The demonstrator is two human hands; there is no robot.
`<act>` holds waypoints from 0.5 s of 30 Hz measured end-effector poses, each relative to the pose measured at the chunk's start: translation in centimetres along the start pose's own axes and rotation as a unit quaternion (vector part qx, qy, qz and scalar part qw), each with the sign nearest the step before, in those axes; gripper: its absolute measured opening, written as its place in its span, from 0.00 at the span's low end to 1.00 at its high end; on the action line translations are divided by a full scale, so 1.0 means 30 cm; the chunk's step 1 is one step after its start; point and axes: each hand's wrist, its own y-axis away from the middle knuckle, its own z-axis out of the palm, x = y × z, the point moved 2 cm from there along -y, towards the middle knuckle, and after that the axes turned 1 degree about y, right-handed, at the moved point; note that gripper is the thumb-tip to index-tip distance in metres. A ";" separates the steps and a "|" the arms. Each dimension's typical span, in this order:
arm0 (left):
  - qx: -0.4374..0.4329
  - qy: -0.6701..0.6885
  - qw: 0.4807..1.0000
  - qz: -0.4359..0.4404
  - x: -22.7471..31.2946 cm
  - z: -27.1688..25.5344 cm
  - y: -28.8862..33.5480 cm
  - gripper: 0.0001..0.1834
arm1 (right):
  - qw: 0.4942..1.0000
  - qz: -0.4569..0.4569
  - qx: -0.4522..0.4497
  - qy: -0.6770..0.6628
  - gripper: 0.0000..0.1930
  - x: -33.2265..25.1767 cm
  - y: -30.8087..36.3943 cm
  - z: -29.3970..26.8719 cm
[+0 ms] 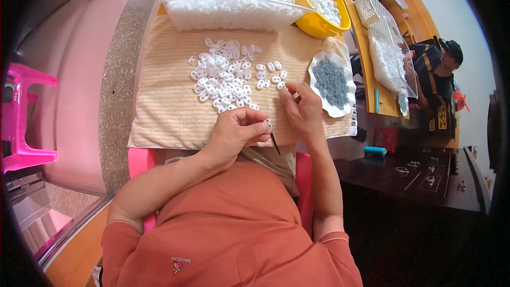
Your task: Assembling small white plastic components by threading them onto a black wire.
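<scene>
My left hand (240,132) is pinched close to the table's near edge. Between its thumb and forefinger shows a small white piece (268,123), mostly covered by the fingers. From these fingertips a thin black stick (275,143) points down toward my lap; how it is held is partly hidden. My right hand (304,109) has its thumb and forefinger closed on a white two-hole oval piece (281,85) lying on the striped cloth. Several similar pieces (261,84) lie just left of it. A larger heap of white two-hole pieces (220,74) spreads farther left.
A clear bin (234,18) of white pieces stands at the back, beside a yellow basin (317,28). A white scalloped tray (340,110) with small grey parts sits right. Pink stools (32,117) stand left. Another person (438,64) sits at a farther table (366,64).
</scene>
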 end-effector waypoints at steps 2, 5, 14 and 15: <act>-0.003 0.004 1.000 0.001 0.000 -0.003 0.000 0.07 | 0.998 -0.029 0.008 0.051 0.10 -0.021 -0.008 0.009; -0.007 0.008 1.000 0.004 0.002 -0.002 0.001 0.07 | 0.996 -0.024 0.017 0.079 0.11 -0.044 -0.014 0.010; -0.007 0.014 1.000 0.004 0.003 -0.004 -0.004 0.07 | 0.995 -0.021 0.008 0.097 0.10 -0.068 -0.055 0.007; -0.009 0.016 1.000 0.006 0.003 -0.004 -0.004 0.07 | 0.994 -0.018 -0.006 0.112 0.10 -0.074 -0.066 0.012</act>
